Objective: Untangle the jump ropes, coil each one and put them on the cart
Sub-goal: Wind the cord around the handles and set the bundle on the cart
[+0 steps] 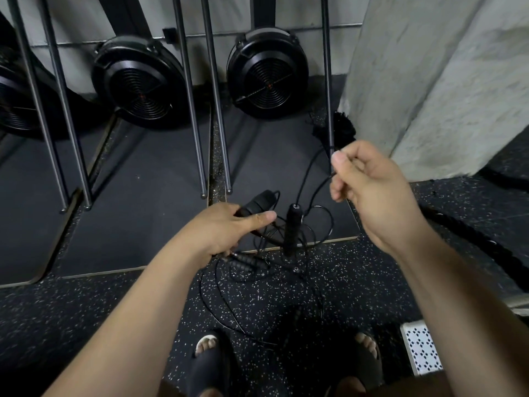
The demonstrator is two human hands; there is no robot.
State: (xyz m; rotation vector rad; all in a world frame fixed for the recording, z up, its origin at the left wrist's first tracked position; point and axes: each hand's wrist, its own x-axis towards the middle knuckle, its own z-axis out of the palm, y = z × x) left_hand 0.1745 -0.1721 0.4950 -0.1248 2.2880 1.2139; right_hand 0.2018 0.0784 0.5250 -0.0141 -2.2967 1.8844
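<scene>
Left hand [226, 227] grips a black handle [257, 206]; right hand [369, 184] pinches the cord [305, 179].

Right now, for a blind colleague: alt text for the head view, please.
A person's left hand grips a black jump rope handle while the right hand pinches a thin black cord above a tangle of ropes on the speckled floor.

**Single Head-Worn View**
One wide-angle camera looks forward and steeply down from head height. The left hand [229, 228] and right hand [370, 186] sit close at centre over the jump ropes [291, 227]; the speckled floor [86, 316] lies beneath, fan wheels [267, 73] farthest.
</scene>
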